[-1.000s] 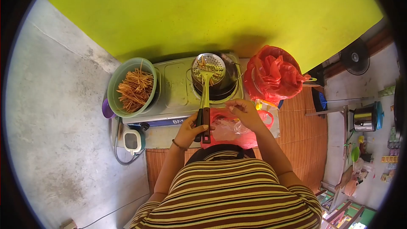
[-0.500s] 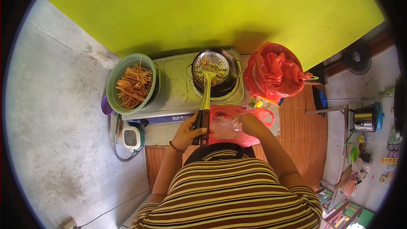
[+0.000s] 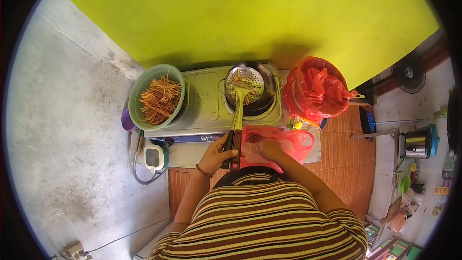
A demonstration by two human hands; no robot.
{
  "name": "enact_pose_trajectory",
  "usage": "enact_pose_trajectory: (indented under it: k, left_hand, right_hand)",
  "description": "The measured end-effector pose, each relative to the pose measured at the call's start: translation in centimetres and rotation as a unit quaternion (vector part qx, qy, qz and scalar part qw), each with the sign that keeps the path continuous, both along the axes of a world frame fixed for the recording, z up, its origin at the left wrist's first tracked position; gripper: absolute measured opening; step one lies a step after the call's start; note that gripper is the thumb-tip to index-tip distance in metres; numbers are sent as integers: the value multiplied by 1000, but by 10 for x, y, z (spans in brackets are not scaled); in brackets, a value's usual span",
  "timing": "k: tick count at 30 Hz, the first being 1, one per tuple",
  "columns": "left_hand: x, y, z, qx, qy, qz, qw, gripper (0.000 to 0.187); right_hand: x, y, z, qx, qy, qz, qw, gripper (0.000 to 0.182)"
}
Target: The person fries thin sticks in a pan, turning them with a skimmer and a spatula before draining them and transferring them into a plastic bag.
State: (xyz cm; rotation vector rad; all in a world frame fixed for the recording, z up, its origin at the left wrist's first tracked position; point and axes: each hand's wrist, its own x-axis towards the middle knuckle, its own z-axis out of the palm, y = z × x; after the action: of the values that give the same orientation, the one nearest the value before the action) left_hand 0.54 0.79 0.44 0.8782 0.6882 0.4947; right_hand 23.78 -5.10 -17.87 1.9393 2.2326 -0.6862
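Observation:
My left hand [image 3: 215, 155] is closed round the dark handles of a round perforated skimmer [image 3: 255, 78] and a yellow-green spatula [image 3: 239, 110]. Their heads lie together over a dark wok [image 3: 263, 102] on the stove, with several thin brown fried sticks [image 3: 237, 76] caught between them. Close to my body, my right hand [image 3: 271, 150] is at the mouth of a red plastic bag [image 3: 293, 139]. Its fingers are bent and partly hidden, against crumpled clear plastic [image 3: 252, 148].
A green basin [image 3: 136, 97] heaped with fried sticks [image 3: 161, 100] stands on the left of the stove [image 3: 202, 79]. To the right sits a container lined with red plastic [image 3: 315, 89]. A white-lidded box [image 3: 154, 158] is near the hose at left.
My right hand has moved left and slightly down over the red bag, closer to my left hand. My left hand keeps its hold on both utensils. The view has shifted slightly.

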Motion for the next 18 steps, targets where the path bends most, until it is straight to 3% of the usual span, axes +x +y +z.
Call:
enact_pose_trajectory:
  k: [3,9,15,18]
  left_hand:
    - [-1,1,0,-4,8,8,1000,52]
    - [1,2,2,-9,14,8,1000,50]
    - [4,1,0,-4,14,0,1000,54]
    - [4,-2,0,-15,4,6,1000,54]
  right_hand:
    - [7,-16,-27,102,-66,21,992,17]
    - [12,-22,-65,87,-7,-103,991,14]
    - [10,-12,-55,111,12,-78,991,12]
    - [8,-5,-51,-57,-92,-8,994,14]
